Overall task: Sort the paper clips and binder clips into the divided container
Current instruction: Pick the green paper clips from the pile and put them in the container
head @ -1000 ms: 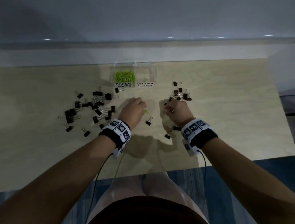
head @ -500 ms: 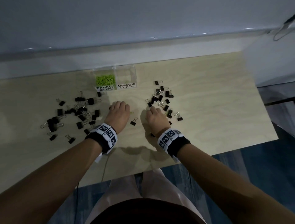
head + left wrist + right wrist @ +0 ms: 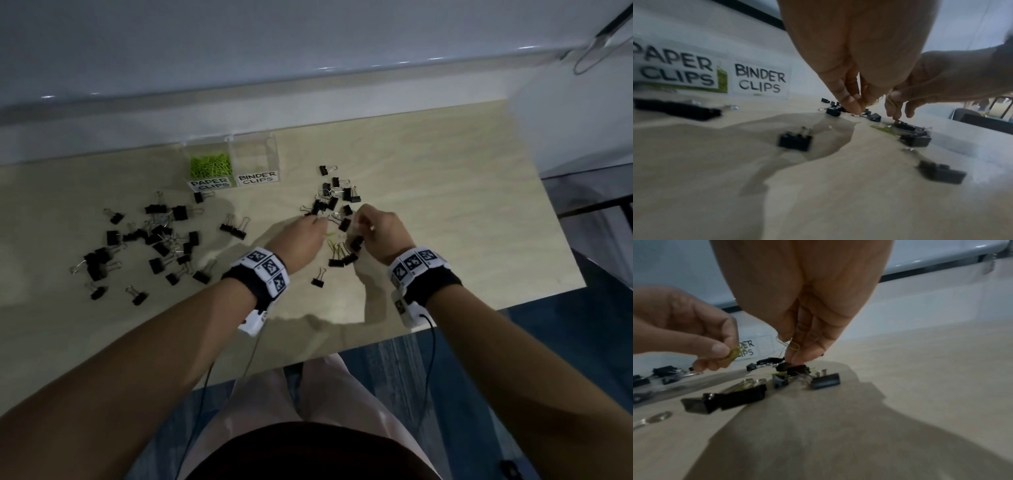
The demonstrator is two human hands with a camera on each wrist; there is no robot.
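Note:
A clear divided container [image 3: 274, 144] stands at the table's back; its "PAPER CLIPS" side holds green paper clips [image 3: 209, 165], while the "BINDER CLIPS" side [image 3: 255, 157] looks empty. Black binder clips lie in a left pile [image 3: 150, 240] and a right pile [image 3: 332, 198]. Both hands are over the right pile. My left hand [image 3: 723, 353] pinches a few green paper clips [image 3: 733, 354] between thumb and forefinger. My right hand [image 3: 795, 353] pinches a green paper clip [image 3: 792, 346], its fingertips down on a black binder clip [image 3: 795, 368]. More green clips [image 3: 334, 245] lie among the binder clips between the hands.
Single binder clips lie loose near the hands [image 3: 318, 278] and mid-table [image 3: 234, 228]. The table's front edge [image 3: 342, 353] is close behind my wrists, its right edge [image 3: 561, 240] beyond the right hand. A white ledge and wall run behind the container.
Both hands have moved right from the table's middle to the right pile. They rested low on the table before; now each pinches green paper clips.

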